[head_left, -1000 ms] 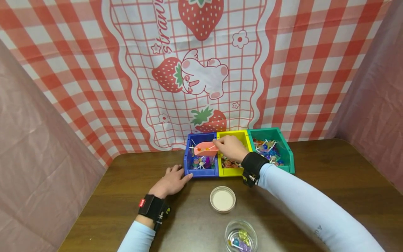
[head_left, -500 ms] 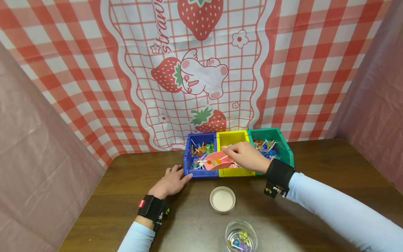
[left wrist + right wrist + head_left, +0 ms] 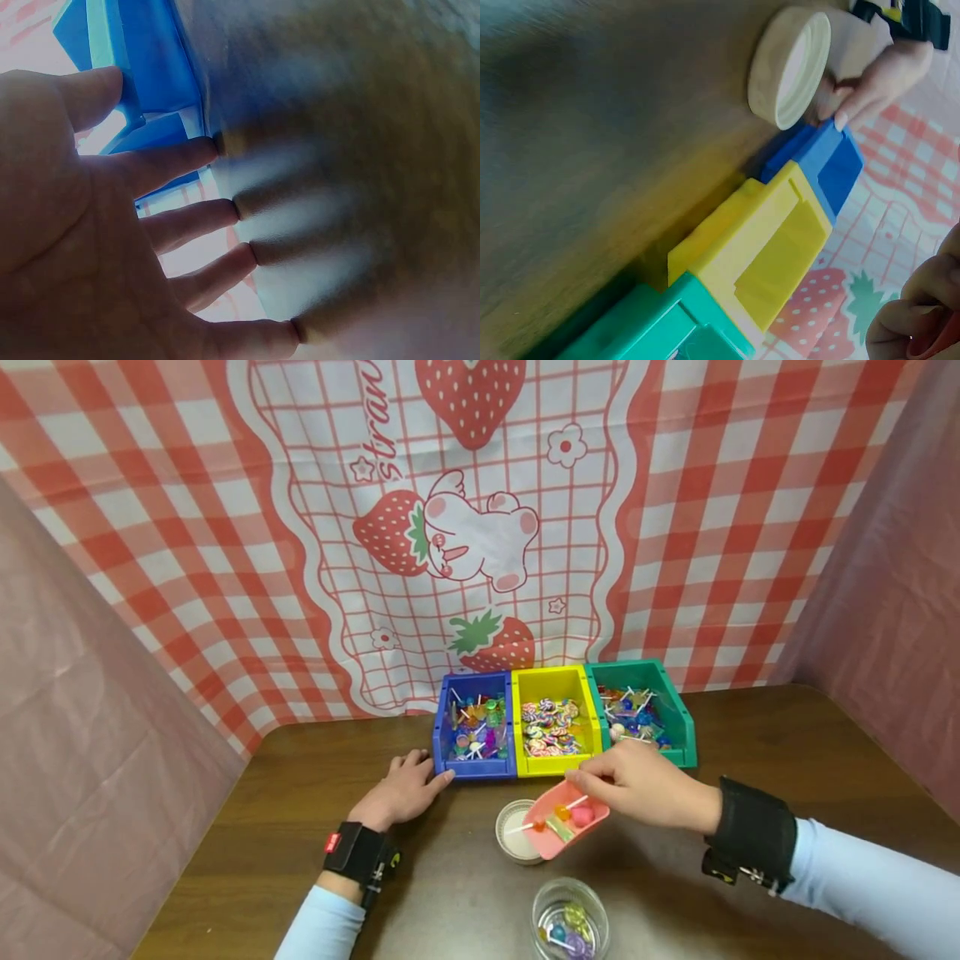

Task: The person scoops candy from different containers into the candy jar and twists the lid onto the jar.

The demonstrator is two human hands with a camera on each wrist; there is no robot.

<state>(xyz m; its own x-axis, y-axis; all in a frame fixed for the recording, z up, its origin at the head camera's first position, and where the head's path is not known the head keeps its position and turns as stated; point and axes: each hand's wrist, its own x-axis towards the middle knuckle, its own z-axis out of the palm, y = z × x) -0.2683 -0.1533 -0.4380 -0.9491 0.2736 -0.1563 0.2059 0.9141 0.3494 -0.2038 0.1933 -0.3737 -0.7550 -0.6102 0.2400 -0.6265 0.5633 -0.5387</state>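
In the head view my right hand (image 3: 648, 783) pinches the end of a pink scoop (image 3: 551, 850) carrying several small candies, among them orange lollipops and a pink ball. The scoop hangs partly over a round whitish lid (image 3: 508, 843). Just in front is a clear jar (image 3: 538, 906) with a few candies at its bottom. My left hand (image 3: 401, 792) rests on the table, its thumb touching the front corner of the blue bin (image 3: 480, 768); in the left wrist view its fingers (image 3: 196, 225) are spread and straight, fingertips on the tabletop.
Right of the blue bin stand a yellow bin (image 3: 558, 766) with swirl lollipops and a green bin (image 3: 678, 727) with mixed candies. A checkered strawberry cloth (image 3: 480, 527) hangs behind the wooden table (image 3: 300, 793).
My right hand has carried the loaded scoop from above the blue bin toward me and to the right, to over the lid. My left hand stays at the blue bin's corner.
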